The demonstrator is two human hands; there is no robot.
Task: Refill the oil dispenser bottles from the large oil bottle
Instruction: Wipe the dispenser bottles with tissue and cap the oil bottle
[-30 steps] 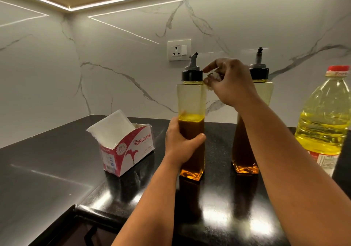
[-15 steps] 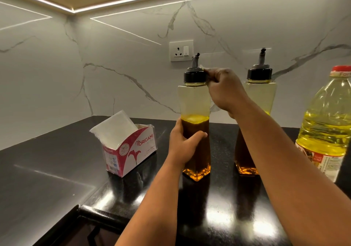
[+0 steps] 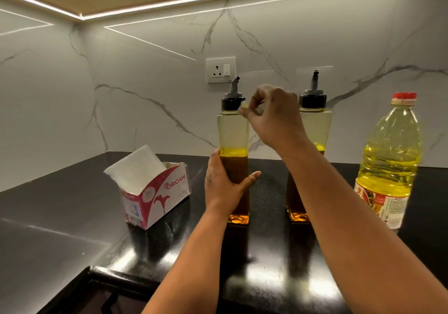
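Two tall square dispenser bottles with black caps and grey spouts stand on the black counter, both roughly half full of oil. My left hand (image 3: 224, 185) is wrapped around the middle of the left dispenser bottle (image 3: 232, 129). My right hand (image 3: 274, 117) pinches a small pale scrap (image 3: 243, 105), perhaps tissue, against the right side of that bottle's black cap (image 3: 230, 103). My right forearm partly hides the second dispenser bottle (image 3: 315, 124). The large oil bottle (image 3: 390, 158), red-capped and full of yellow oil, stands at the far right.
An open red-and-white tissue box (image 3: 155, 192) with a white sheet sticking out sits left of the bottles. A wall socket (image 3: 220, 69) is on the marble backsplash behind them. The counter's front edge (image 3: 155, 279) runs just below my forearms.
My right hand went to the left bottle's cap and gripped it, then eased back to its right side with the scrap pinched in the fingertips. My left hand kept its hold on the bottle.
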